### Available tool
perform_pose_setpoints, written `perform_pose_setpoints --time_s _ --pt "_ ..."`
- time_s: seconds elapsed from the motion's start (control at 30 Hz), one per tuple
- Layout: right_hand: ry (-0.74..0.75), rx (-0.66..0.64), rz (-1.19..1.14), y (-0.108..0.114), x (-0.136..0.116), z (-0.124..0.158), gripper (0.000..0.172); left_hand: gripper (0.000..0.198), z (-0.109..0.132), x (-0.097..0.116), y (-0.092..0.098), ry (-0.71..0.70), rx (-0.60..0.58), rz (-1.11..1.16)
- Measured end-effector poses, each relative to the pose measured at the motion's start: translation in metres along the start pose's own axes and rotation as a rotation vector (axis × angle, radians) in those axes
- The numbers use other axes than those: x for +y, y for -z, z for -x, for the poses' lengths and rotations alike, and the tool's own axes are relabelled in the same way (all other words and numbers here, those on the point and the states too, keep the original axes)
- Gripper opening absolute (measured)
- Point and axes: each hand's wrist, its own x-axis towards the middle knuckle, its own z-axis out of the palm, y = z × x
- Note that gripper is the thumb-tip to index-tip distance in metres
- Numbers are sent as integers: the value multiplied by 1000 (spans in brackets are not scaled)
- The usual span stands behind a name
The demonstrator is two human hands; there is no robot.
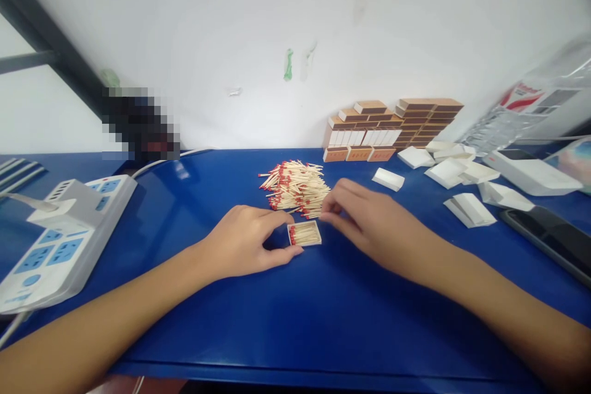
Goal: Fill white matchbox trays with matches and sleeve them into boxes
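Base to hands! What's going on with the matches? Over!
Left hand gripping small open tray by left end. Right hand at match pile's edge, grip unclear. Matches inside tray. Nothing blocking tray's open top. Over.

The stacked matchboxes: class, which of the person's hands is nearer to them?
Right. The right hand is in front of the stacked matchboxes, apart from them; the left hand is farther off, in front and to their left, holding the tray.
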Motion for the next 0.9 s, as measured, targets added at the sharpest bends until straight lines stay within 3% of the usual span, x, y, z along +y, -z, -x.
perform_pose_setpoints --time_s 0.1,0.2,0.47,0.6,0.73,0.9 --pt "98 -41 29 -8 -15 2 9 30 0 1 0 -11 0 8" --pt "103 -20 52 -14 -17 4 8 29 0 3 0 -7 -12 23" --pt "88 119 -43 -4 -9 3 6 29 0 1 3 -15 2 46" --pt "32 272 26 11 0 -3 9 29 0 2 4 9 28 87" --pt "-157 306 189 46 33 -6 11 29 1 1 4 -22 26 80" --pt "-600 228 430 100 109 15 16 31 0 -5 5 2 26 17"
